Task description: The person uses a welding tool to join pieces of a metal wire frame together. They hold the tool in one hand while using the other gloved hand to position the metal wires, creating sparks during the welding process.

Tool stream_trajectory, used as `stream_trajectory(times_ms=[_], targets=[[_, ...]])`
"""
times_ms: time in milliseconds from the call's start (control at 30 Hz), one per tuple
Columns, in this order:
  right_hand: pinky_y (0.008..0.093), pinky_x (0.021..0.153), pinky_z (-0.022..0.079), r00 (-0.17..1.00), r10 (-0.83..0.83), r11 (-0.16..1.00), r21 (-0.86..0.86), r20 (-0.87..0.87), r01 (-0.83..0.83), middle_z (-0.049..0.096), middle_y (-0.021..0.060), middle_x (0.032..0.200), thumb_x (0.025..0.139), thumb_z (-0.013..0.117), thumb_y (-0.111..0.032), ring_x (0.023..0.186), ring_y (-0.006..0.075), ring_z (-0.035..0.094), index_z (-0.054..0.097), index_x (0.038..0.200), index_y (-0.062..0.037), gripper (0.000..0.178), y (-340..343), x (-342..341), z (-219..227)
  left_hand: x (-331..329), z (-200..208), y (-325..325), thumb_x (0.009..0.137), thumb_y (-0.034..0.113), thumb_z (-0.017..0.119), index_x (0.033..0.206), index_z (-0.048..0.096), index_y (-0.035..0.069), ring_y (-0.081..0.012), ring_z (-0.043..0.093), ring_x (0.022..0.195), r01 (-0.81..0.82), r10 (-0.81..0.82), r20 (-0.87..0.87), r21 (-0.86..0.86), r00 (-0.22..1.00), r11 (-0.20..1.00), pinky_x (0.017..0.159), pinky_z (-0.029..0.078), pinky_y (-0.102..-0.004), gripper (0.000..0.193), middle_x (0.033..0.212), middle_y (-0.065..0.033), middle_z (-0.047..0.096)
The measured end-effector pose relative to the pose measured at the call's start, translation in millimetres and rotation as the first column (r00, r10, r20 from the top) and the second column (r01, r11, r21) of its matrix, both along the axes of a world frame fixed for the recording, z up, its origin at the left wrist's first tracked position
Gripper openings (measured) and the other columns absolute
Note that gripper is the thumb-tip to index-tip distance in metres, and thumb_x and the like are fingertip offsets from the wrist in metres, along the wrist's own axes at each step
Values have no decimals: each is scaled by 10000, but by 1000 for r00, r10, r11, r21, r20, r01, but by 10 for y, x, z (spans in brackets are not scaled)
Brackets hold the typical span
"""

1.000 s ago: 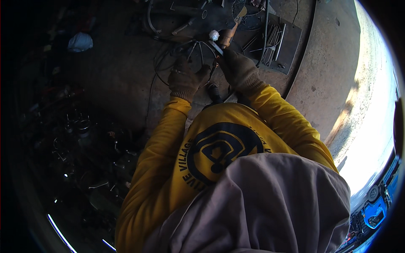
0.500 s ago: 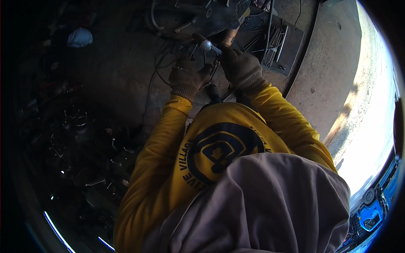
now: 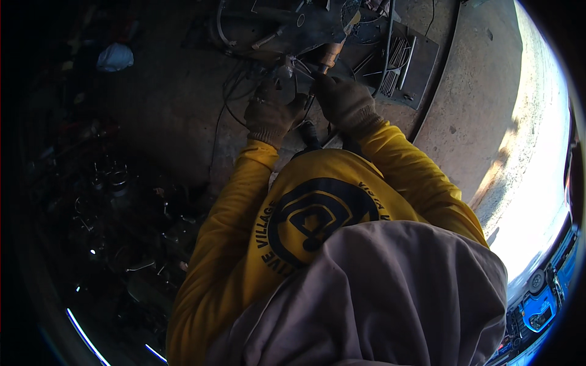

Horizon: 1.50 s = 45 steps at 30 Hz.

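Both my hands wear brown work gloves and are up in front of me, over a dark work area. My left hand (image 3: 268,114) has its fingers curled forward and its thumb apart, next to a small grey metal piece (image 3: 285,66); what is in its grasp is hidden. My right hand (image 3: 348,102) is closed, with thin pale metal (image 3: 301,65) reaching from its fingertips toward that piece. Its exact kind is too dark to make out. Just beyond the right fingers, a copper-coloured cylinder (image 3: 330,55) sits at a slant, with a dark shaft below it.
To the right, a dark metal plate (image 3: 427,67) carries several thin rods (image 3: 400,55). Cables (image 3: 229,100) loop across the floor near my left hand. A whitish bundle (image 3: 115,56) lies far left; dark metal clutter (image 3: 116,180) fills the left. A blue vehicle (image 3: 538,308) stands lower right.
The shiny rounded metal end between my hands is no longer seen; a duller grey piece and thin pale metal show there. My right hand has shifted slightly left; my left hand has barely moved.
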State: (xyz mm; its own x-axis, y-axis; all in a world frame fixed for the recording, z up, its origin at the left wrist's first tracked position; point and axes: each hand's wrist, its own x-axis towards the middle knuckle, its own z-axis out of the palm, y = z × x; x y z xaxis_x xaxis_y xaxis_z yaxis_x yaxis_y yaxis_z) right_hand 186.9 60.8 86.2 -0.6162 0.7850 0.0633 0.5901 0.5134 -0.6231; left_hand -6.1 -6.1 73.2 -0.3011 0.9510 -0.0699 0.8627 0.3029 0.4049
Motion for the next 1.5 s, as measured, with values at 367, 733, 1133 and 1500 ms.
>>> stream_trajectory(times_ms=[367, 733, 1133, 1500], targets=[[440, 648, 564, 996, 69, 990, 130, -52, -61, 716, 151, 903, 959, 585, -219, 809, 346, 714, 592, 1168, -82, 250, -68, -6, 164, -50, -77, -22, 740, 414, 852, 1455, 485, 262, -185, 693, 992, 99, -77, -291, 62, 954, 993, 839, 569, -337, 818, 1183, -33, 678], [424, 648, 567, 1000, 19, 999, -30, 4, -19, 720, 142, 900, 954, 567, -198, 796, 336, 717, 596, 1138, -70, 226, 57, -6, -29, 105, 234, 89, 706, 599, 786, 1163, 631, 97, -299, 726, 945, -83, 73, -108, -96, 991, 992, 819, 577, -418, 696, 1078, -80, 727], [427, 610, 556, 999, 21, 1000, -24, 32, -21, 706, 150, 868, 941, 605, -206, 769, 347, 709, 593, 1156, -81, 249, 27, -65, 83, 113, 208, 77, 707, 628, 791, 1225, 622, 108, -292, 712, 999, -85, 74, -180, -55, 981, 995, 849, 570, -420, 753, 1128, -108, 707], [432, 607, 554, 999, 45, 999, -8, -2, -45, 710, 153, 885, 955, 575, -216, 766, 352, 708, 583, 1145, -89, 229, -26, -65, 175, 135, 227, 33, 710, 574, 819, 1269, 583, 110, -272, 713, 986, -70, 82, -183, 68, 980, 995, 839, 570, -416, 763, 1096, -80, 714]])
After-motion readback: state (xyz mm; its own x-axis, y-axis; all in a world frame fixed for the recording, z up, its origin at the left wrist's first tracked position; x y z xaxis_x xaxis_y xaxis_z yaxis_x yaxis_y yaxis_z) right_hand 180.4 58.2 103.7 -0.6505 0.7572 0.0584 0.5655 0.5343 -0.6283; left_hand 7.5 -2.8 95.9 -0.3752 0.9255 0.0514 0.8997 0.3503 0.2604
